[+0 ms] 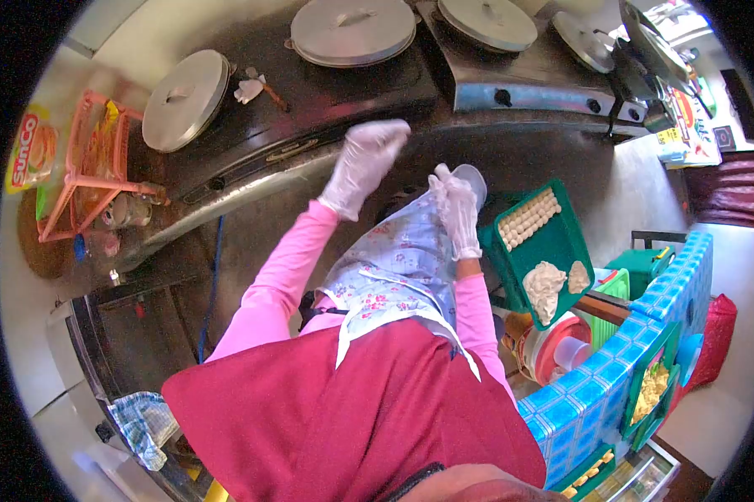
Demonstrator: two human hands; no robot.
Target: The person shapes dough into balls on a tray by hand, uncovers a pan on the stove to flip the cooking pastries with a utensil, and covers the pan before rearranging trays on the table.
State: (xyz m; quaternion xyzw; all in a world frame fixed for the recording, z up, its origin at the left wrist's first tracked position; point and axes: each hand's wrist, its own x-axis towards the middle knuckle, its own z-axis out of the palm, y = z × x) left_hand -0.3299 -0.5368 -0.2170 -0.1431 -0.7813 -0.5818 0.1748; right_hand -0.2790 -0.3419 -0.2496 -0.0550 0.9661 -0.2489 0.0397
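Green tray (566,241) of dough (545,287), handheld clear container (477,182)

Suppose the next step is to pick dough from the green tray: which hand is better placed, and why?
Probably the right hand: it is beside the green tray, while the left hand is farther away. It seems to hold a translucent container, though, which may need setting down first.

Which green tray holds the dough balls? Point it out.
The green tray nearest the right hand; it alone has pale dough balls in rows, while the green trays at lower right hold yellow pieces.
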